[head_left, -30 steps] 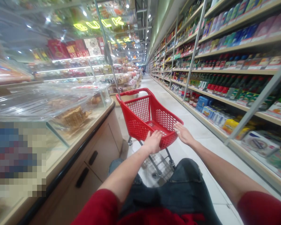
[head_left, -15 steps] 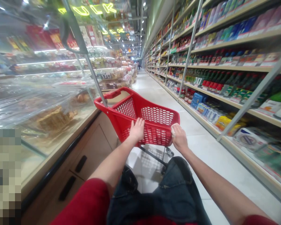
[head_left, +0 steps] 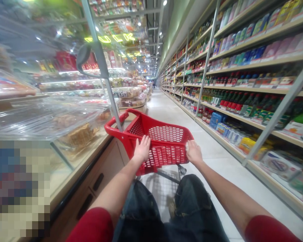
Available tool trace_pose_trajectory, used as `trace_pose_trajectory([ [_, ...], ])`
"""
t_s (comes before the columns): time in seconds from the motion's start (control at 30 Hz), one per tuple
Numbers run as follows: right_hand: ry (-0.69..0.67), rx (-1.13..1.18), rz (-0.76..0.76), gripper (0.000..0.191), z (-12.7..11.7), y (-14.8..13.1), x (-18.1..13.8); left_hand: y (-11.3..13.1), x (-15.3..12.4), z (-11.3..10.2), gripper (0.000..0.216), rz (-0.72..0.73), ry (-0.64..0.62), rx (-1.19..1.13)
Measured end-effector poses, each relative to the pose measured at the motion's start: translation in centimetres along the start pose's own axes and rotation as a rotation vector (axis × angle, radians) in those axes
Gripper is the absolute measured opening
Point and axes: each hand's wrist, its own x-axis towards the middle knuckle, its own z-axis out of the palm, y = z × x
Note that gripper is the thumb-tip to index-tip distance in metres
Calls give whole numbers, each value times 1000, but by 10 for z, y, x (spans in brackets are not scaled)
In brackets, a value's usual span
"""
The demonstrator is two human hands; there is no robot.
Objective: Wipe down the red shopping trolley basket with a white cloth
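Observation:
A red plastic shopping cart (head_left: pixel 166 155) with perforated walls stands side-on before me, tilted in the view. My left hand (head_left: pixel 142 149) lies with its fingers stretched out over the rim of the cart's near side. At the cart's right end, my right hand (head_left: pixel 194 153) is closed over the edge, with a bit of white cloth or tissue (head_left: pixel 187 145) showing by its fingertips; which of the two I cannot tell. The fingers' undersides are hidden. The basket's bottom is mostly out of sight.
A metal pole with a grey hook (head_left: pixel 104 64) rises at the cart's handle end. On the left runs a display counter with a clear cover (head_left: pixel 75 121) over food. Tall shelves (head_left: pixel 244 87) of bottles and cans line the right. A pale tiled aisle (head_left: pixel 164 104) stretches ahead.
The view has tilted up a little, so the cart and both hands sit lower in it. My right hand is slightly nearer the cart's top corner, and less white shows under it.

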Motion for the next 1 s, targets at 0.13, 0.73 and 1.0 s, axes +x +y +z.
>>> trace_pose_trajectory([
  [0.13,-42,29,-203,54,9,-65,2,0,-5,-3,82,0,-15,-9],
  [0.73,34,217,-442,51,24,-189,1,-57,-50,-10,70,-258,239,23],
  [1.0,29,206,-332,51,23,-197,1,-98,-71,-13,60,-393,393,-69],
])
